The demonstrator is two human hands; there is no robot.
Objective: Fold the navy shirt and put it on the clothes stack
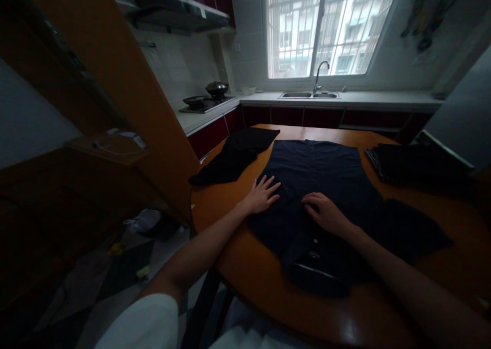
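A dark navy short-sleeved shirt [326, 170] lies spread on the round wooden table, its collar toward me and its hem at the far side. A small pale button and a light line, perhaps the label edge, show near the collar. My left hand [261, 195] rests flat on the shirt's left side with fingers spread. Over the middle of the shirt is my right hand [324, 212], its fingers loosely bent and a gap between thumb and forefinger. No cloth is visible in that gap. The shirt's right sleeve [418, 228] stretches out past my right forearm.
A black garment [238, 154] lies at the table's [222, 221] far left. Folded dark clothes [418, 165] are stacked at the right. Behind stand a counter with a sink [310, 95], a stove [209, 104] and a lidded pan [217, 88]. A wooden partition [161, 134] rises at the left.
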